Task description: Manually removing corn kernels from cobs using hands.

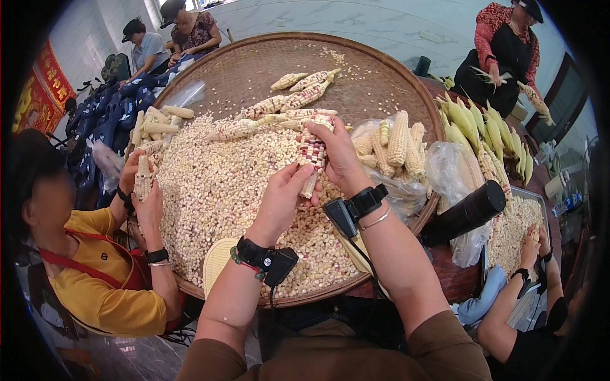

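Both my hands hold one ear of speckled corn [313, 148], upright over a large round woven tray [376, 62]. My right hand [339, 155] grips its upper part, thumb across the top. My left hand [282, 195] has its thumb against the lower part, where bare cob shows at the bottom end. Under my hands lies a wide heap of loose pale and purple corn kernels [219, 190]. Beyond the ear, several speckled ears [305, 95] with kernels on lie on the tray. Stripped cobs [398, 143] are piled in a plastic bag to the right.
At the left, a person in yellow [109, 285] holds a cob over the tray's edge. More cobs [159, 126] lie near it. A black cylinder [464, 214], husked green corn [495, 128] and a metal tray of kernels [510, 233] with another person's hands are at right. Others work farther back.
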Motion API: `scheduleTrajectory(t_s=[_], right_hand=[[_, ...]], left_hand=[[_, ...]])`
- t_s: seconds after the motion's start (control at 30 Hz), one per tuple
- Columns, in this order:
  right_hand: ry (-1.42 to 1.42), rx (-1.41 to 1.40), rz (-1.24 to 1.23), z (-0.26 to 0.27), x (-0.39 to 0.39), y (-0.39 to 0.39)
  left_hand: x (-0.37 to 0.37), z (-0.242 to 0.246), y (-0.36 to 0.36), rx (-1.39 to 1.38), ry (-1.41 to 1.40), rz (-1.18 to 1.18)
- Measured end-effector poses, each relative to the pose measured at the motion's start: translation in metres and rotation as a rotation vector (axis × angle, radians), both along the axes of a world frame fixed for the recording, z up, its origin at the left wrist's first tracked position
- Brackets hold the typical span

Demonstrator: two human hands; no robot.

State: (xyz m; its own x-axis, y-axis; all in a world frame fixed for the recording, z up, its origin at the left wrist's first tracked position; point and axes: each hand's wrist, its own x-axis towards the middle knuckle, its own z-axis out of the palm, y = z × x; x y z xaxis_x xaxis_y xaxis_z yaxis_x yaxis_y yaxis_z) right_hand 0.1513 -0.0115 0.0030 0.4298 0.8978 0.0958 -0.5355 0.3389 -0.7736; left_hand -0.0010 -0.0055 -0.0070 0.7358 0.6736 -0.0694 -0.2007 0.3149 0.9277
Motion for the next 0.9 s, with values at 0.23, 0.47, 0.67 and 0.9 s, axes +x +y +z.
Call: scheduleTrajectory(t_s=[0.23, 0.47, 0.67, 0.9], right_hand=[[0.026, -0.024, -0.027, 0.0007, -0.0007, 0.0004], [-0.119, -0.105, -0.084, -0.0068, 0.0006, 0.0047], [-0.133, -0.125, -0.068, -0.0058, -0.0004, 0.0023], [-0.13, -0.121, -0.063, -0.0053, -0.002, 0.0024]], left_hand=[[-0.0021, 0.0029, 0.0015, -0.076, -0.066, -0.018], [0.0018, 0.0001, 0.0, -0.074, 0.037, -0.024], [0.003, 0.0007, -0.0024, -0.005, 0.141, 0.046], [0.0011, -0.002, 0.0009, 0.081, 0.172, 0.026]])
